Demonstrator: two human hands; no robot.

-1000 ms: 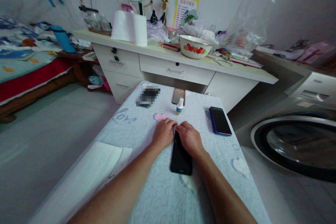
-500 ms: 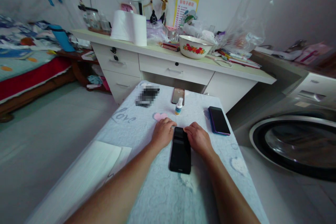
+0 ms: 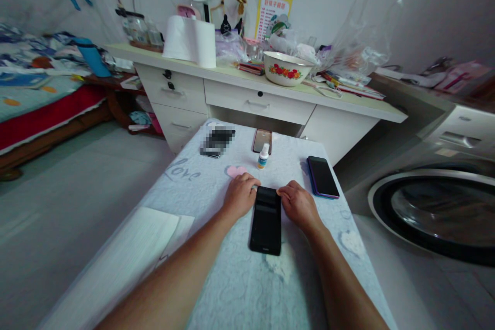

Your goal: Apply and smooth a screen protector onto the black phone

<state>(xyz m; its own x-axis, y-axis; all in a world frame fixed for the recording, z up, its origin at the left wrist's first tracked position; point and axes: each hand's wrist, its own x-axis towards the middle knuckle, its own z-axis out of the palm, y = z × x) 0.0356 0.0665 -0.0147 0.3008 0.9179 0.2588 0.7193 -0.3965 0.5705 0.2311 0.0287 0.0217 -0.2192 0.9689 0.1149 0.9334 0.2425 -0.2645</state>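
A black phone [image 3: 266,221] lies screen up on the cloth-covered table. At its upper left corner is my left hand [image 3: 240,196], fingers curled together, thumb side against the phone's edge. My right hand [image 3: 297,203] touches the upper right corner with its fingers bunched. Whether anything small is pinched in either hand is hidden. Beyond the phone stand a small white spray bottle [image 3: 263,157] and, behind it, a brownish phone case [image 3: 263,139]. A second dark phone [image 3: 324,178] rests near the table's right edge.
White sheets [image 3: 131,242] lie on the left side of the table [image 3: 240,289], and a blurred dark object [image 3: 217,142] at its far left. Behind stands a desk [image 3: 243,76] with a flowered bowl [image 3: 286,69] and paper roll [image 3: 205,44]. A washing machine [image 3: 448,165] is right.
My right hand has shifted slightly right, from the phone's top edge to its upper right corner. My left hand and the phone look nearly unchanged.
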